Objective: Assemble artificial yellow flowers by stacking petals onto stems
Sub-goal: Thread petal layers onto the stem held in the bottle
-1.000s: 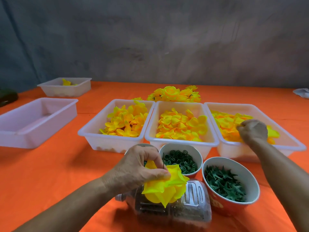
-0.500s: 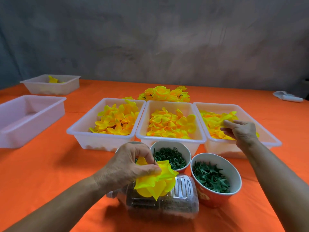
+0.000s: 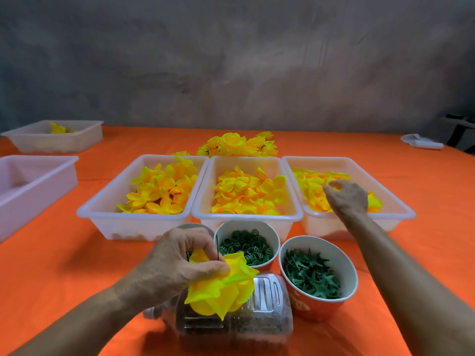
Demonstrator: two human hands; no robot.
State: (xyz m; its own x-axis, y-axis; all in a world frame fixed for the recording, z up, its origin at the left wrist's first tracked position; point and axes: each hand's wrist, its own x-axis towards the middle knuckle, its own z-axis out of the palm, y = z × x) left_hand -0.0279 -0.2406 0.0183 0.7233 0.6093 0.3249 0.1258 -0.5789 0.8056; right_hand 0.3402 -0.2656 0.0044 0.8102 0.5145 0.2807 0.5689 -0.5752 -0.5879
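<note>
At the far left stand two pale trays: the near one (image 3: 33,191) looks bare inside, and the one behind it (image 3: 55,136) holds a single yellow piece. Next come three white trays of yellow petals side by side, left (image 3: 144,199), middle (image 3: 246,194) and right (image 3: 359,199), with a heap of finished flowers (image 3: 239,145) behind them on the orange table (image 3: 64,253). In front, the left hand (image 3: 174,265) pinches a half-built flower (image 3: 223,283) between thumb and curled fingers, just above a clear jug (image 3: 246,322) lying on its side. A thin dark stem (image 3: 217,246) rises upright out of the petals beside the fingertips, its long axis near vertical, its free tip pointing up. Right of it sit a cup of green rings (image 3: 246,245) and a cup of green star-shaped leaves (image 3: 313,276). The right hand (image 3: 347,196) is over the right tray, fingers bent down into the petals; whether they have a petal cannot be told. The next petal must travel left and toward the body to meet the stem tip, so the right hand is the carrier and the left only steadies. Compared with half a second ago, the right hand sits a little further back in the tray and the flower is in much the same place.
</note>
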